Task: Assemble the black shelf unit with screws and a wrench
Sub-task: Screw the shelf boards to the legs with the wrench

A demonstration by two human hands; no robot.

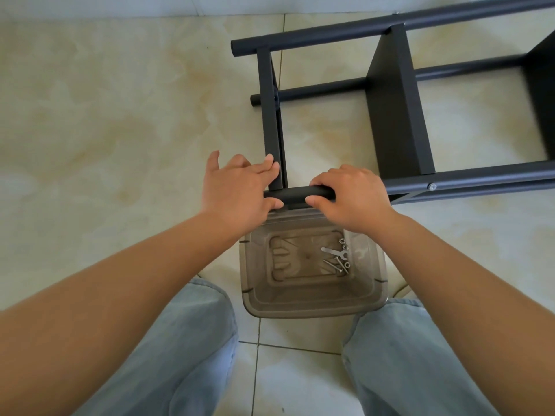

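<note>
Hands: left (240, 190) and right (348, 196) grip tube (295, 195) | tube end hidden | shelf unit (399, 115) cropped right

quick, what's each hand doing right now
Left hand: grips the end of the black tube, fingers also on the shelf panel.
Right hand: curled round the tube.

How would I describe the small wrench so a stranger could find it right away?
Look in the clear plastic bin on the tiled floor between the person's knees, below the black metal shelf frame. In its right half lies a little pile of silver hardware; the flat silver wrench is the one with forked ends, unlike the round-headed silver screws beside it.
</note>
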